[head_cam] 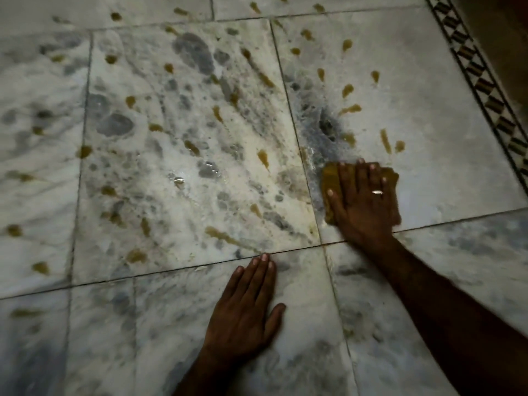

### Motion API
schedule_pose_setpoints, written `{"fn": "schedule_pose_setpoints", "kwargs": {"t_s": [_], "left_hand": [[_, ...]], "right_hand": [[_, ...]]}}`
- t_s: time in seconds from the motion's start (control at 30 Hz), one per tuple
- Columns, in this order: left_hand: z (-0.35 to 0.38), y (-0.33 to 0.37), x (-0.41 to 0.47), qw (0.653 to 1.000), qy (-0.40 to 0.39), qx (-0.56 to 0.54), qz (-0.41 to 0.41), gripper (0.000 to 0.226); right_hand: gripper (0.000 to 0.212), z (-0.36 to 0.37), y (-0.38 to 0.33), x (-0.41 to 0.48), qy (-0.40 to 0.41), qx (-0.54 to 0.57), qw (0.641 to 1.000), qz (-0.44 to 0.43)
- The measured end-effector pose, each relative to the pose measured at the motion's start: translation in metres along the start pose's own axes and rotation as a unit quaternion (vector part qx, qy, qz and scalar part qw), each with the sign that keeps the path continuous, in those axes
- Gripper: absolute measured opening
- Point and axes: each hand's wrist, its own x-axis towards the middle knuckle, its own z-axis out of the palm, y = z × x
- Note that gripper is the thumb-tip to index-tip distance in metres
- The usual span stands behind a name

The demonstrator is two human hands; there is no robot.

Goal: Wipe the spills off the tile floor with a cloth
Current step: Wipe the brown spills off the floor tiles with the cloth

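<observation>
A view looking down at a pale marble tile floor (443, 115) with grey veining and thin dark grout lines. Many small brownish-yellow spills (263, 157) are scattered across the tiles as drops and short streaks, thickest over the large middle tile and the upper part of the tile to its right. The person's right hand (360, 199) lies flat, fingers straight and spread, pressing down on a yellowish cloth (331, 178); it presses rather than grasps. The cloth sits on the right-hand tile near its lower left corner, just beside a grout line, with several spills close above it. A ring (377, 192) shows on one finger of that hand. The left hand (246, 311) rests palm down on the bare floor nearer the viewer, fingers straight and together, holding nothing. A dark patterned border strip (483, 81) runs diagonally along the upper right edge of the floor
</observation>
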Motion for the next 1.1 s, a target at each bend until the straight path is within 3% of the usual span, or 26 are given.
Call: {"fn": "schedule_pose_setpoints", "kwargs": {"t_s": [0.2, 0.33, 0.4, 0.5, 0.63, 0.83, 0.97, 1.03, 1.1], "left_hand": [[0.000, -0.008, -0.005, 0.998, 0.025, 0.013, -0.055, 0.071], [-0.002, -0.017, -0.008, 0.993, 0.041, 0.023, -0.112, 0.071], [-0.004, -0.024, -0.011, 0.989, 0.042, 0.024, -0.138, 0.072], [-0.005, -0.035, -0.017, 0.984, 0.039, 0.025, -0.171, 0.073], [-0.007, -0.048, -0.029, 0.973, 0.033, 0.024, -0.228, 0.073], [-0.010, -0.052, -0.033, 0.965, 0.045, 0.024, -0.256, 0.073], [-0.009, -0.057, -0.046, 0.960, 0.046, 0.026, -0.273, 0.072], [-0.011, -0.063, -0.055, 0.962, 0.045, 0.029, -0.269, 0.072], [-0.012, -0.069, -0.060, 0.963, 0.047, 0.032, -0.263, 0.073]], "right_hand": [[0.067, 0.010, -0.084, -0.044, 0.013, 0.003, 0.981, -0.191], [0.063, 0.015, -0.053, -0.096, 0.014, -0.019, 0.959, -0.282], [0.064, 0.012, -0.022, -0.096, 0.006, -0.031, 0.961, -0.274], [0.070, 0.007, 0.005, -0.054, -0.022, -0.050, 0.984, -0.169], [0.071, 0.005, -0.039, 0.007, -0.025, -0.008, 0.996, -0.082], [0.069, 0.013, -0.147, -0.031, -0.017, 0.011, 0.968, -0.250], [0.065, 0.016, -0.116, -0.093, -0.016, -0.010, 0.933, -0.359], [0.064, 0.014, -0.087, -0.098, -0.015, -0.022, 0.933, -0.358], [0.066, 0.010, -0.071, -0.078, -0.019, -0.026, 0.956, -0.290]]}}
